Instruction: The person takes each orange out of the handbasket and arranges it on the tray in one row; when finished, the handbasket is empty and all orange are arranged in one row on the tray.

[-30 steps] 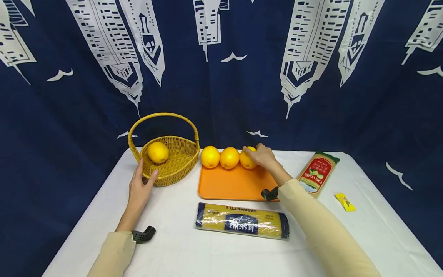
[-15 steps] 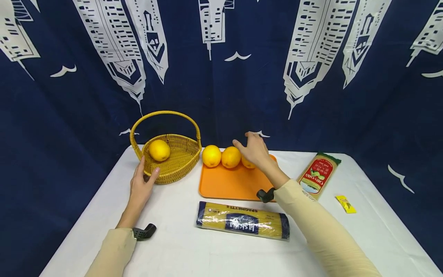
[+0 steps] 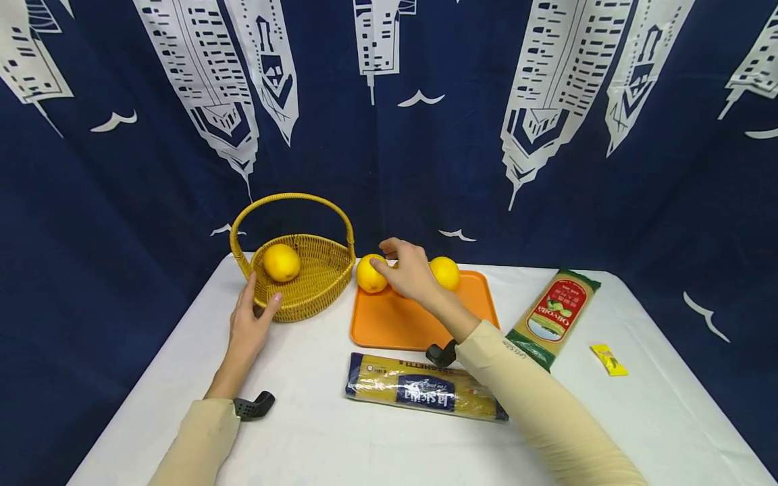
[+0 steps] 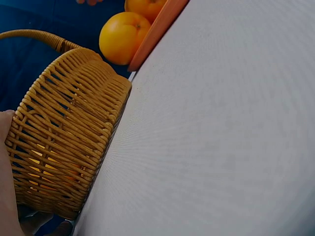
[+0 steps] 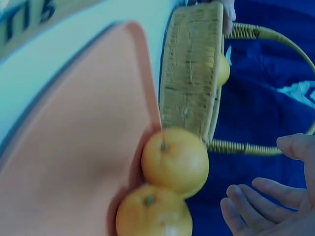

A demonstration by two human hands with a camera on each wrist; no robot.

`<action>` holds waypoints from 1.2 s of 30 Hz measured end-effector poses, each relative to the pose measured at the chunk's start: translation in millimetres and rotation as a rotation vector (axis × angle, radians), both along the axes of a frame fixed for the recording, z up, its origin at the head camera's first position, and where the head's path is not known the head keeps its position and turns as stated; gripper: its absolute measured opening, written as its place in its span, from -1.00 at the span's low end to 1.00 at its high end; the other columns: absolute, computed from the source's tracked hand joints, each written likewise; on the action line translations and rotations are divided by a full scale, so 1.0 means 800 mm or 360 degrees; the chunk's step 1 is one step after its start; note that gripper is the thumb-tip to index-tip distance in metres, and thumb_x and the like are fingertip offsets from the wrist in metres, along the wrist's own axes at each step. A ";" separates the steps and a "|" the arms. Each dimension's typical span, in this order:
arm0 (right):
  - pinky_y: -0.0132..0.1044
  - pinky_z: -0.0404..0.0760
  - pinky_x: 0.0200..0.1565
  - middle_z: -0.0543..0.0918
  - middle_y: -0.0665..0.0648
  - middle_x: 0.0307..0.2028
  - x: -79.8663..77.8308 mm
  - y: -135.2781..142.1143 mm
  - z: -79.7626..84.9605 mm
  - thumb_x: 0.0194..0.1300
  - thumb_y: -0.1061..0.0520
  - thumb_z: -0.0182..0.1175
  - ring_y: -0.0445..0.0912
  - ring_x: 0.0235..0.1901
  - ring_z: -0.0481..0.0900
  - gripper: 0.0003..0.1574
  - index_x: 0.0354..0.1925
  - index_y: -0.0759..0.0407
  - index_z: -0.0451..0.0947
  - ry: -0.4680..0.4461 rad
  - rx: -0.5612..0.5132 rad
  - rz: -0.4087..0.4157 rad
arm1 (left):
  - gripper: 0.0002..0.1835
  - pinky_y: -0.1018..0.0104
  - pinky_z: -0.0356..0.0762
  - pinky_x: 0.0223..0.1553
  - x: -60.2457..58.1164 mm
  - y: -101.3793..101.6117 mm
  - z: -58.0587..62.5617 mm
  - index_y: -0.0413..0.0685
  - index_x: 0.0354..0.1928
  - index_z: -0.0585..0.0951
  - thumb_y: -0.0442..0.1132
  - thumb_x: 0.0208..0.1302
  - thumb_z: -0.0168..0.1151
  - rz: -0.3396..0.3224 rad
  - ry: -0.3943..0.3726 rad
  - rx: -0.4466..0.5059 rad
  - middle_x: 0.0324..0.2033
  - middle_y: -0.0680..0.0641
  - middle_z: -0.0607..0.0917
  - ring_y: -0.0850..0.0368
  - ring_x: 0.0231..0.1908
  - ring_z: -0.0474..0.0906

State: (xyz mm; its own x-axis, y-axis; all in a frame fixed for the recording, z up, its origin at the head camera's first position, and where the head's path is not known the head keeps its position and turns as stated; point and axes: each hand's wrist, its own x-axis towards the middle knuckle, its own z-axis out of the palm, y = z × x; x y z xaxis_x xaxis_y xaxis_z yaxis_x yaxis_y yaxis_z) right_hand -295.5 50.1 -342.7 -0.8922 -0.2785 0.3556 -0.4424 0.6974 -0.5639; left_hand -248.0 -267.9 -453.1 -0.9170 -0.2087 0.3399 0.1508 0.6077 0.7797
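My left hand (image 3: 248,327) holds the near left end of a wicker basket (image 3: 310,307), with its thumb at the rim and fingers along the outer side. An orange (image 3: 281,262) lies inside the basket. Over the back edge of an orange tray (image 3: 389,324) my right hand (image 3: 416,273) hovers, its fingers spread and holding nothing. Beside its thumb sits the left orange (image 3: 369,275); the right orange (image 3: 446,273) sits behind the wrist. The head view mostly hides the middle orange under this hand. In the right wrist view, two oranges (image 5: 177,162) stand apart from the fingers.
In front of the tray lies a spaghetti pack (image 3: 419,388), partly covered by the right sleeve. A green and tan Olivoilà packet (image 3: 553,314) and a small yellow sachet (image 3: 609,360) lie at the right. Behind the white table (image 3: 304,432) hangs a dark blue printed curtain (image 3: 425,169).
My right hand has left the rightmost orange, risen and moved left over the middle and left ones. That right orange is uncovered now. My left hand stays at the basket.
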 end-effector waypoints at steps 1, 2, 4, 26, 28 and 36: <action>-0.28 0.50 -0.03 0.57 0.10 -0.04 0.001 -0.006 -0.002 0.21 -0.14 0.19 -0.08 -0.08 0.53 -0.45 0.07 0.12 0.48 0.0008 -0.0005 0.0024 | -0.15 -0.04 0.00 0.29 0.000 0.000 0.000 0.23 0.44 -0.05 0.23 0.21 0.07 0.0000 0.0002 -0.0002 0.38 -0.12 0.08 -0.08 0.35 -0.01; -0.29 0.51 -0.05 0.57 0.09 -0.05 0.001 -0.012 -0.003 0.20 -0.12 0.20 -0.09 -0.09 0.53 -0.47 0.06 0.11 0.48 0.0010 -0.0010 0.0047 | -0.15 -0.04 0.00 0.29 0.000 0.000 0.001 0.22 0.44 -0.05 0.23 0.21 0.08 -0.0004 0.0004 -0.0001 0.38 -0.12 0.08 -0.08 0.35 -0.02; -0.31 0.51 -0.06 0.57 0.10 -0.04 0.001 -0.026 -0.005 0.19 -0.10 0.20 -0.12 -0.09 0.53 -0.47 0.07 0.12 0.48 0.0014 -0.0019 0.0103 | -0.15 -0.05 0.01 0.28 0.001 0.000 0.002 0.21 0.44 -0.04 0.22 0.21 0.09 -0.0009 0.0008 0.0004 0.38 -0.13 0.08 -0.09 0.34 -0.01; -0.38 0.42 0.03 0.52 0.05 0.05 -0.014 -0.145 -0.019 0.14 0.00 0.26 -0.12 0.02 0.46 -0.35 0.18 0.13 0.39 -0.0072 -0.0099 0.0233 | -0.15 -0.04 0.08 0.26 0.003 -0.001 0.005 0.26 0.44 -0.06 0.24 0.21 0.07 -0.0002 -0.0026 0.0025 0.38 -0.09 0.07 -0.08 0.33 0.02; -0.37 0.42 0.03 0.52 0.04 0.06 -0.016 -0.156 -0.024 0.14 -0.01 0.27 -0.12 0.04 0.45 -0.34 0.19 0.11 0.39 -0.0098 -0.0173 0.0185 | -0.15 -0.04 0.08 0.26 0.003 -0.002 0.004 0.26 0.44 -0.06 0.24 0.20 0.07 0.0004 -0.0033 0.0028 0.38 -0.09 0.07 -0.08 0.33 0.02; -0.33 0.41 0.08 0.49 0.04 0.11 -0.026 -0.183 -0.034 0.11 -0.04 0.32 -0.08 0.10 0.41 -0.29 0.20 0.09 0.38 -0.0185 -0.0314 0.0048 | -0.16 -0.05 0.12 0.24 0.000 0.000 0.003 0.23 0.44 -0.05 0.22 0.22 0.08 -0.0009 0.0006 0.0017 0.38 -0.10 0.09 -0.09 0.32 0.05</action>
State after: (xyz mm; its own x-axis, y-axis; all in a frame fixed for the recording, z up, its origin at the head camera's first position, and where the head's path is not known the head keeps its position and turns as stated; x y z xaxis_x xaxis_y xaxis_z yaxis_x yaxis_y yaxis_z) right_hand -316.1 -96.1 -369.7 -0.9227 -0.2408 0.3012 -0.3855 0.5561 -0.7363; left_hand -247.7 -268.3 -450.5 -0.9168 -0.2071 0.3414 0.1572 0.5986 0.7855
